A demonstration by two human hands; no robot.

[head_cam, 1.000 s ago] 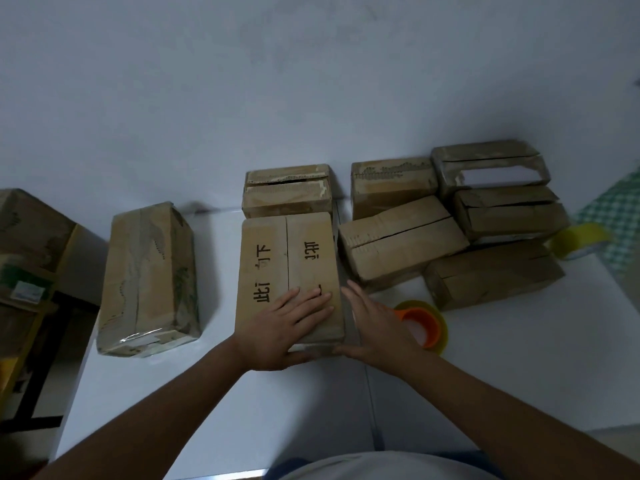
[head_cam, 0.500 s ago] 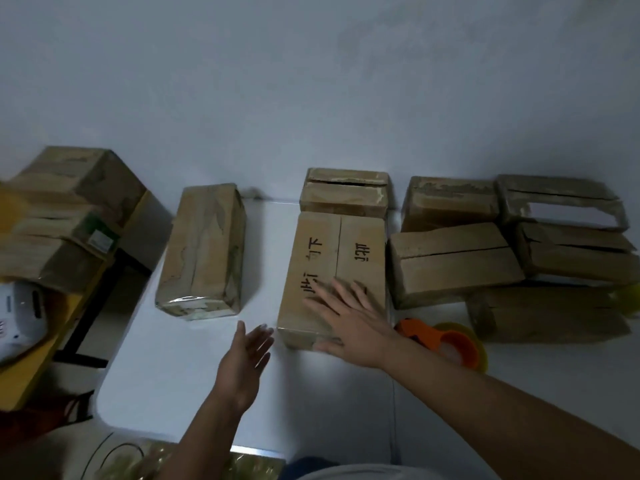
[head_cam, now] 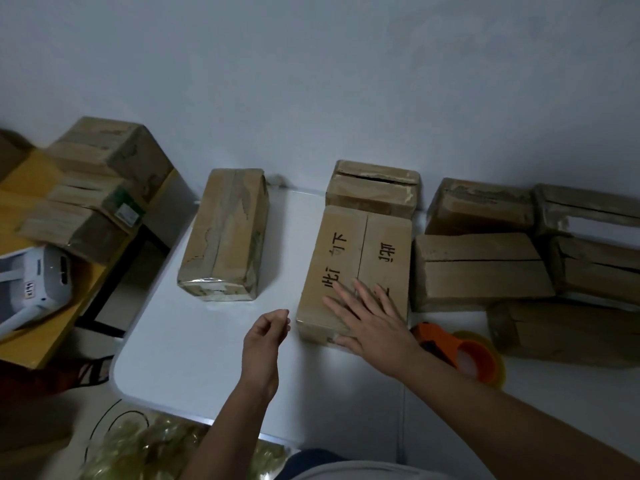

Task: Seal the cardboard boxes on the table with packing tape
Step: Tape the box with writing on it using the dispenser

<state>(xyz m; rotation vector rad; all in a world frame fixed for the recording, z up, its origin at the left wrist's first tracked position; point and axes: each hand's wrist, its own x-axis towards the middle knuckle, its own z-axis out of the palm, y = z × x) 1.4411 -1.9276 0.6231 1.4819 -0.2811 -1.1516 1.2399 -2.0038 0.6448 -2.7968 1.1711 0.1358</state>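
Observation:
A cardboard box with black handwriting (head_cam: pixel 360 258) lies on the white table (head_cam: pixel 194 344) in front of me. My right hand (head_cam: pixel 370 317) rests flat on its near end, fingers straight and spread. My left hand (head_cam: pixel 265 337) hovers over the table just left of that box, fingers loosely curled, holding nothing. An orange tape dispenser with a roll of packing tape (head_cam: pixel 464 351) lies on the table right of my right wrist. A taped box (head_cam: pixel 225 233) lies further left.
Several more cardboard boxes (head_cam: pixel 481 268) crowd the right side and the back by the wall. Left of the table a yellow side table (head_cam: pixel 27 188) carries boxes and a white device (head_cam: pixel 38 282). Crumpled clear plastic (head_cam: pixel 145 448) lies below the table's near edge.
My left hand has come off the box top and now hangs left of it with curled fingers. My right hand moved from beside the box onto its top. The view swung left.

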